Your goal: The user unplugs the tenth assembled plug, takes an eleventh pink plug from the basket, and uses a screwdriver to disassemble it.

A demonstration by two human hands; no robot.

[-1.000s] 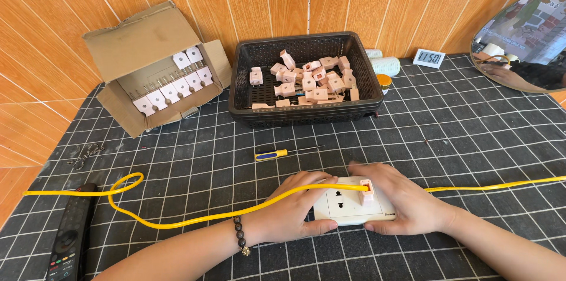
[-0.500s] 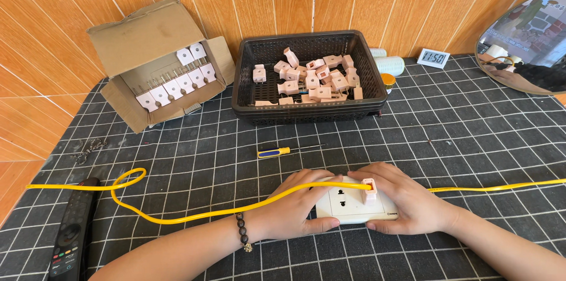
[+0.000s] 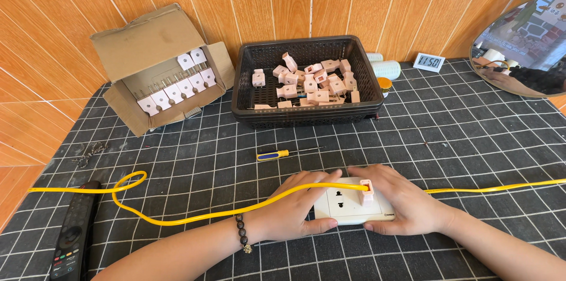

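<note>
Wood-panelled wall behind; black grid mat (image 3: 448, 139) over the whole work surface.

Item one: white socket plate (image 3: 345, 205), flat on the mat near me. My left hand (image 3: 295, 207) lies cupped against its left edge, steadying it, gripping nothing.

Item two: pink plug (image 3: 367, 191), seated in the plate, with a yellow cable (image 3: 194, 216) trailing left in a loop. My right hand (image 3: 401, 204) pinches this plug between thumb and fingers (palm resting on the plate).

Further back: screwdriver (image 3: 272, 154), black basket (image 3: 247, 89) of pink plugs, open cardboard box (image 3: 141, 42), remote (image 3: 73, 237).
</note>
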